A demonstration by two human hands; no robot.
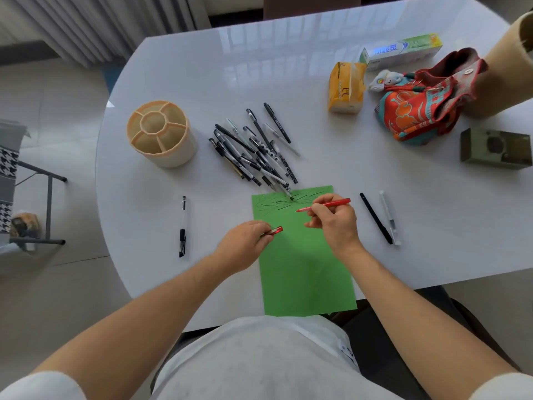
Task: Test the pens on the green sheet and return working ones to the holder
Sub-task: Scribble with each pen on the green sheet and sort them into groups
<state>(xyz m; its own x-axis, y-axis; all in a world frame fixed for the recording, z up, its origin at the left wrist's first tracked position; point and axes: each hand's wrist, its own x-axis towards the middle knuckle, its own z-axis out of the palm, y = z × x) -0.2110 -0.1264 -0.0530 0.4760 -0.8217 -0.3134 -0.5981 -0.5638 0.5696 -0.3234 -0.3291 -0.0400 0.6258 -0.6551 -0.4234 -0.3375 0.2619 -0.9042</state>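
On the white counter the green sheet lies before the empty holder and the pen pile — testing is under way. The right hand, fingers clamped, holds the red pen just above the sheet, while the left hand pinches its cap — next, I judge, the tip must press down and stroke.

A green paper sheet lies on the white oval table before the seated person, a heap of black and clear pens just behind it. The round beige compartmented holder stands left of the heap; a single black-capped clear pen lies left of the sheet, two more pens right.
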